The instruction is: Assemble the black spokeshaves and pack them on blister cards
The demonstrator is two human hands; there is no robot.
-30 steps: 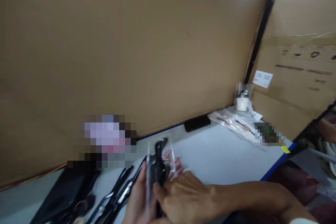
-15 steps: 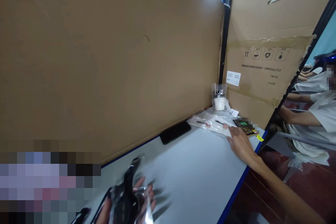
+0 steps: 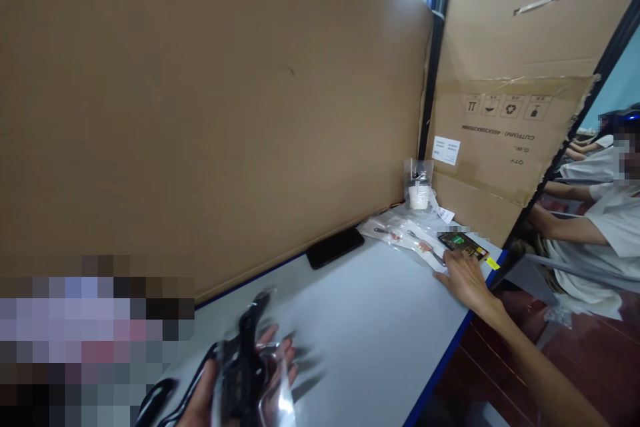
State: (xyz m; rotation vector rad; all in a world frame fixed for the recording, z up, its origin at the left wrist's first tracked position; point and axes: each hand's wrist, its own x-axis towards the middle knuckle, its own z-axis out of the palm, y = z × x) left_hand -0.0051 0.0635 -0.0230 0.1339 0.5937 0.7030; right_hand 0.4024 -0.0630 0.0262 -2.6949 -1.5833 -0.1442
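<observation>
Low in the view, my left hand (image 3: 203, 383) is closed around a black item with handle-like parts (image 3: 245, 360) in clear plastic; its exact kind is unclear. Fingertips show beyond the plastic, and another black curved part (image 3: 187, 393) extends to the left. My right hand (image 3: 467, 280) reaches to the table's right side. Its fingers rest at the near edge of a flat dark printed packet (image 3: 461, 244), with the thumb apart. Just left of these fingers lie clear-and-white bags (image 3: 400, 240) holding small utensils with dark handles.
A black phone (image 3: 335, 248) lies along the back edge of the white table (image 3: 350, 320). A bagged white cup (image 3: 419, 197) stands in the corner. Cardboard panels (image 3: 225, 113) wall the back and right. Beyond the right panel, other people (image 3: 590, 227) sit in white shirts.
My right hand has shifted slightly right and nearer, from beside the utensil bags onto the dark packet's edge. The packet sits a little further left. My left hand keeps its hold.
</observation>
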